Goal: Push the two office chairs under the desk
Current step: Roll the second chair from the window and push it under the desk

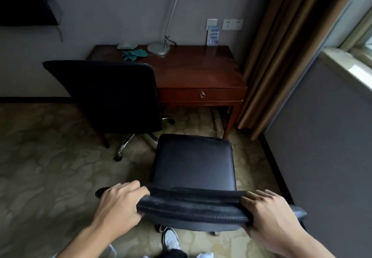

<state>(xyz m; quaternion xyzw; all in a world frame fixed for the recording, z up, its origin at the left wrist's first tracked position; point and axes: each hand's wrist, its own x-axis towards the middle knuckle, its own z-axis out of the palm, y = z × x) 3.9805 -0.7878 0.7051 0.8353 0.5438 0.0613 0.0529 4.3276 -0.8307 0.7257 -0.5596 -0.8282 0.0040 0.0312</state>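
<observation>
A black office chair point(194, 163) stands right in front of me, its seat facing the dark wooden desk point(193, 70) against the wall. My left hand point(118, 203) grips the left end of its backrest top and my right hand point(269, 211) grips the right end. The front of the seat lies a little short of the desk's right front leg. A second black office chair point(112, 94) stands at the desk's left half with its back towards me, its seat hidden behind the backrest and its chrome base showing on the carpet.
On the desk are a silver lamp point(159, 48), a teal cloth point(133, 54) and a small sign card point(213, 36). Brown curtains point(281, 46) hang just right of the desk, with a grey wall panel point(322, 137) along the right. My shoe point(171, 239) is under the chair.
</observation>
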